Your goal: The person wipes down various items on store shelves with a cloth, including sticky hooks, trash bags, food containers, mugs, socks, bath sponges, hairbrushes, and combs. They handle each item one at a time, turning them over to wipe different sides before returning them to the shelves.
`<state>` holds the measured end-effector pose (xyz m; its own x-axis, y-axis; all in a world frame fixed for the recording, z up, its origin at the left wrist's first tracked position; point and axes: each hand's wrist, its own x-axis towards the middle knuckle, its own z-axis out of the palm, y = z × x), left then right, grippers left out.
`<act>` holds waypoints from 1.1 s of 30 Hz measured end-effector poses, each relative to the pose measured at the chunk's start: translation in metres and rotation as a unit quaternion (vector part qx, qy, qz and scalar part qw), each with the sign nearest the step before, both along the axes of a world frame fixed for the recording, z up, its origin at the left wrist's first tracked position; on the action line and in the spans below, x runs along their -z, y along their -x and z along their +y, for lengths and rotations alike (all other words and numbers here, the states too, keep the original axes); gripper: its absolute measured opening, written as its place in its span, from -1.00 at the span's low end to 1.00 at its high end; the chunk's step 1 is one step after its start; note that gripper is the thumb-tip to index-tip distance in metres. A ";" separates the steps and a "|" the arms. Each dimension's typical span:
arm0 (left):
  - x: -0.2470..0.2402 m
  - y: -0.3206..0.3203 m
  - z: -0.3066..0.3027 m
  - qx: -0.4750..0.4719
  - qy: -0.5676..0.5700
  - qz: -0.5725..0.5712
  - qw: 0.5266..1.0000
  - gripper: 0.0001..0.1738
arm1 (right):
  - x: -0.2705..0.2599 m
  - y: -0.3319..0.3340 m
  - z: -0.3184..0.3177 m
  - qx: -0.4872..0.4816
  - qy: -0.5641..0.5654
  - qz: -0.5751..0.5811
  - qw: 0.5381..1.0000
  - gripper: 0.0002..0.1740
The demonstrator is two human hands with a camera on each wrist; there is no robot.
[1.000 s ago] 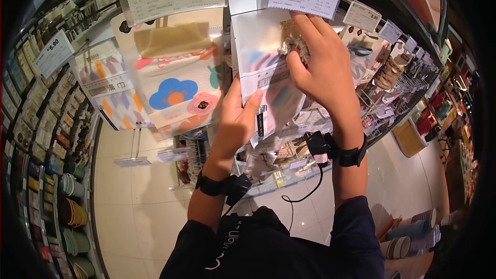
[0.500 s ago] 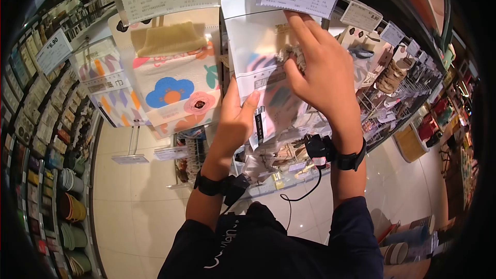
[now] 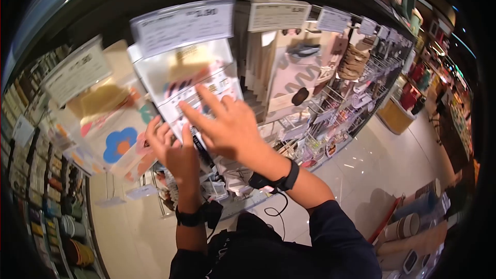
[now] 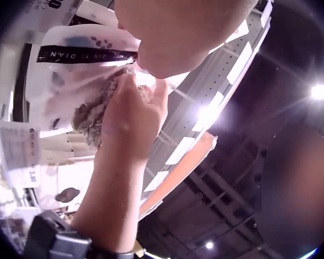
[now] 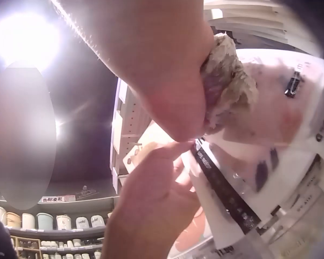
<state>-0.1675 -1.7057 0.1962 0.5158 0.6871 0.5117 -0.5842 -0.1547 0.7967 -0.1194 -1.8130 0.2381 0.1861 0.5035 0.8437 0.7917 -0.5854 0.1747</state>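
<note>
1. Our right hand clutches a grey cloth wad against the clear packet; our left hand pinches its lower edge.
2. We see the packet hanging just below the price tag.
3. We judge it light, floppy and slick, best held by its edges.

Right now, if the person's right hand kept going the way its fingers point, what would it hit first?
The clear packet hanging in front of it. The right hand points up and left, and its spread fingers seem to lie on the packet already, though the head view is blurred.
</note>
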 end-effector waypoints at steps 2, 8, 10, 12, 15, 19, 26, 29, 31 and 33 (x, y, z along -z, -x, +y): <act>0.007 -0.001 0.000 -0.071 -0.038 0.001 0.997 -0.56 | 0.009 -0.008 0.001 -0.009 -0.033 0.005 0.999 -0.46; 0.011 -0.019 -0.001 -0.268 -0.369 0.209 0.865 -0.61 | 0.039 -0.050 -0.018 0.003 -0.048 0.060 0.997 -0.55; 0.019 -0.016 -0.009 -0.242 -0.382 0.197 0.870 -0.61 | 0.046 -0.048 -0.032 -0.017 -0.067 0.073 0.995 -0.58; 0.026 -0.009 -0.030 -0.182 -0.308 0.175 0.917 -0.65 | 0.053 -0.035 -0.055 -0.084 -0.084 0.140 0.983 -0.60; 0.031 0.006 -0.069 -0.175 -0.337 0.098 0.920 -0.74 | 0.060 -0.018 -0.101 -0.152 -0.147 0.154 0.965 -0.63; 0.025 -0.005 -0.135 0.049 -0.253 -0.014 0.966 -0.84 | 0.081 -0.015 -0.189 -0.155 -0.265 0.177 0.935 -0.72; 0.024 -0.077 -0.279 0.297 -0.149 0.012 0.943 -0.84 | 0.117 -0.046 -0.365 0.039 -0.392 0.285 0.874 -0.85; 0.030 -0.095 -0.320 0.367 -0.252 0.048 0.894 -0.83 | 0.145 -0.057 -0.411 0.093 -0.469 0.334 0.812 -0.88; 0.050 -0.112 -0.348 0.492 -0.208 0.138 0.834 -0.81 | 0.161 -0.064 -0.436 0.108 -0.549 0.371 0.741 -0.87; 0.065 -0.131 -0.380 0.515 -0.206 0.161 0.816 -0.80 | 0.177 -0.075 -0.454 0.121 -0.569 0.370 0.724 -0.86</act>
